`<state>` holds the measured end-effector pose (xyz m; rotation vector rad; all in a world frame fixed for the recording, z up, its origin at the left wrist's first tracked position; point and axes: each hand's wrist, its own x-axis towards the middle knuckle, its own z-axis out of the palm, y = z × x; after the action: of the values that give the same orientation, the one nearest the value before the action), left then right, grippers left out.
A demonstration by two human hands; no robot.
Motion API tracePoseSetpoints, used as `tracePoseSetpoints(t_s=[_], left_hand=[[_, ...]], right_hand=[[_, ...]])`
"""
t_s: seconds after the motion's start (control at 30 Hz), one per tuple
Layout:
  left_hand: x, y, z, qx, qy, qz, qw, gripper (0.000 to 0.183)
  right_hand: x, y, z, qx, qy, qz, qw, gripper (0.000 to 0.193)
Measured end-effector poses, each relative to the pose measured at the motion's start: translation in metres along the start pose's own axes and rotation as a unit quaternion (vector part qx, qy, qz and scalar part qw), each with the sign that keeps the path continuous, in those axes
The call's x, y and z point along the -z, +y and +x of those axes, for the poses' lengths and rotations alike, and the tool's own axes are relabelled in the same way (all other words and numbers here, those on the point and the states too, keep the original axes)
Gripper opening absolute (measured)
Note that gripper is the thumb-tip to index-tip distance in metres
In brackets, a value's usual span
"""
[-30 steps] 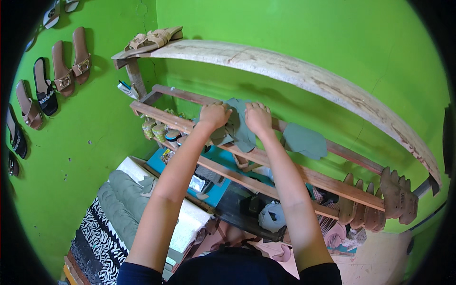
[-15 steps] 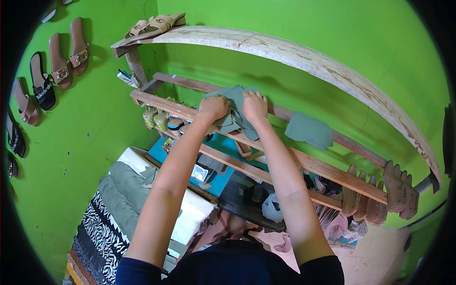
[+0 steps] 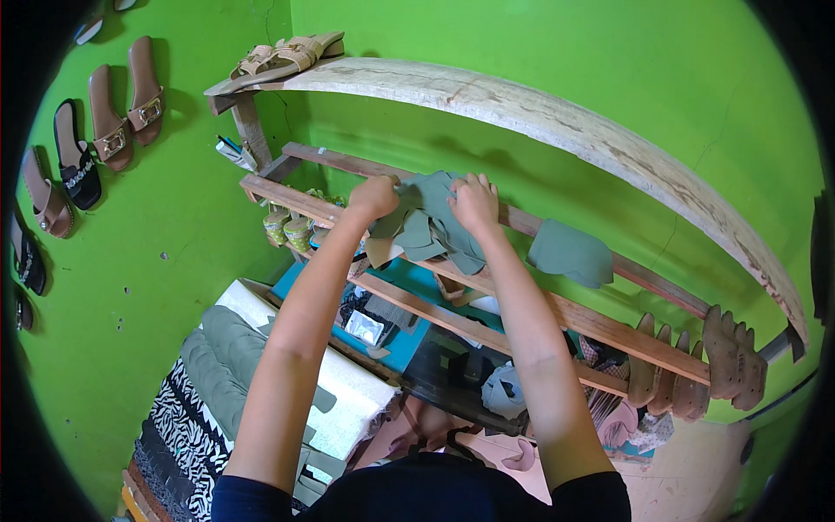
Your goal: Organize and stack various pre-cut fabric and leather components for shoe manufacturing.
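A loose stack of grey-green cut pieces (image 3: 424, 228), thin like fabric or leather, lies across the slats of a wooden rack. At the stack's left edge, my left hand (image 3: 376, 197) is closed, its fingers curled on the pieces. My right hand (image 3: 476, 205) grips the right side with bent fingers. Several layers splay out between the hands and droop over the front slat (image 3: 600, 319). Farther right, another grey-green piece (image 3: 570, 252) rests over the back slat. My hands partly hide the stack's edges.
Above runs a pale wooden shelf (image 3: 487, 97) with sandals (image 3: 287, 59) on its left end. Shoe forms (image 3: 731, 357) hang at the rack's right end. Sandals (image 3: 109, 117) line the green left wall. Below left, folded green material (image 3: 235, 335) lies beside a white sheet (image 3: 348, 391).
My left hand has shifted left to the stack's edge, and my right hand slightly right and down. The pieces between them look more spread and rumpled.
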<state>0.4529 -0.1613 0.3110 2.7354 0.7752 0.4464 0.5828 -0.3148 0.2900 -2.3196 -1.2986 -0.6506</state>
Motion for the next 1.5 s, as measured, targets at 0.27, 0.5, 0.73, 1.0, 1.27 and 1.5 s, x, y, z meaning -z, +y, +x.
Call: tracePoseSetpoints(t_s=[0.27,0.5,0.73,1.0,1.27,1.5], left_hand=[[-0.005,-0.011,0.001,-0.021,0.02,-0.027,0.999,0.035],[0.001,-0.004,-0.012,0.053,-0.322,-0.009,0.945,0.072],[-0.018,-0.019,-0.021,0.003,-0.25,-0.041,0.967,0.085],[-0.02,-0.01,-0.027,-0.026,-0.198,0.016,0.98,0.087],[-0.015,-0.019,-0.039,-0.017,-0.175,0.008,0.984,0.083],[-0.016,-0.007,-0.045,-0.027,-0.13,-0.016,0.991,0.079]], right_hand=[[0.005,-0.013,0.006,0.0,-0.007,0.014,1.0,0.022],[-0.018,-0.025,-0.02,-0.089,-0.1,-0.003,0.991,0.049],[-0.022,0.0,-0.018,-0.121,-0.334,0.376,0.856,0.037],[-0.044,0.037,-0.02,-0.269,-0.457,0.609,0.59,0.034],[0.003,0.01,-0.02,-0.303,-0.458,0.565,0.615,0.038],[-0.007,0.018,-0.012,-0.254,-0.322,0.65,0.64,0.031]])
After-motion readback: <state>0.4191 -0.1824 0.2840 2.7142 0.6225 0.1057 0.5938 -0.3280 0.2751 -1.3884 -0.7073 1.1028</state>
